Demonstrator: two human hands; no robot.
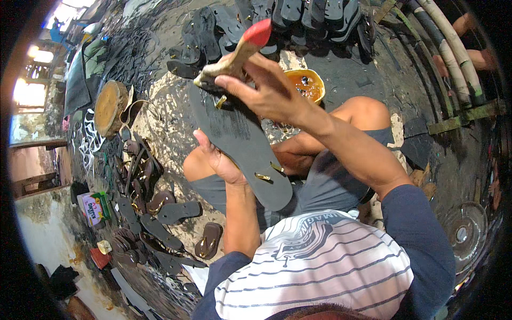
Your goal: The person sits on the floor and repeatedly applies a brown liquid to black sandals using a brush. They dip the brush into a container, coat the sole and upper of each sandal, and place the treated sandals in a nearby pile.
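Note:
My left hand (220, 162) supports a dark grey sandal sole (250, 154) from beneath, its thumb along the edge. The sole slants across my lap, and short gold strap ends poke through it near both ends. My right hand (269, 90) grips a brush (234, 63) with a crusted beige handle and a red tip. Its dark bristle end is down at the far end of the sole, by a gold strap end; whether it touches is hard to tell. Dark, wet-looking streaks cover the sole's upper half. Just beyond my right wrist stands a yellow bowl (321, 88) of amber liquid.
Rows of dark sandals (290, 13) lie at the far side. To the left are a round wood block (110, 109), loose straps (140, 165), finished-looking brown sandals (208, 241) and more soles (180, 212). Bamboo poles (448, 48) and a fan-like round grille (463, 233) stand at the right.

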